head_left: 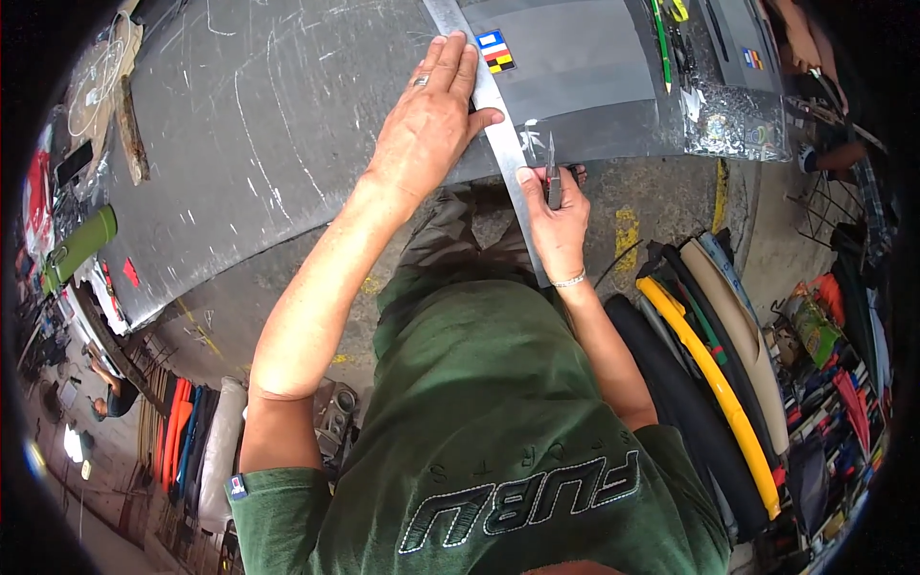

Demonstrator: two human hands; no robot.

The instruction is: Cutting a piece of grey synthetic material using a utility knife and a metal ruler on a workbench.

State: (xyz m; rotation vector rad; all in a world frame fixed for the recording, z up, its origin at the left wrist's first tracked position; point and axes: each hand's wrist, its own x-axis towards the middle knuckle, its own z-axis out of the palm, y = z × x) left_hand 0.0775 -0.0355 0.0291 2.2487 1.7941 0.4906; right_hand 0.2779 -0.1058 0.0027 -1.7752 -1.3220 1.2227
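Observation:
A long metal ruler [511, 158] lies across the table's near edge, its near end sticking out toward me. My left hand [431, 125] is pressed flat along the ruler's left side, fingers stretched out and thumb resting on the metal. At the table edge, my right hand [559, 218] grips a slim craft knife [553, 182] with its blade pointing up and away. That hand's thumb also touches the ruler. Under the ruler and to its right lies a grey sheet of material [575, 72]. A small patch of coloured squares [495, 51] sits on it beside the ruler.
The dark, scratched tabletop [249, 125] spreads left. A green pencil [663, 48] lies at the far right by clear plastic [733, 129]. A green roll [81, 247] rests at the left edge. Fabric rolls, one yellow [714, 383], stand right of me. Another person [117, 393] is at far left.

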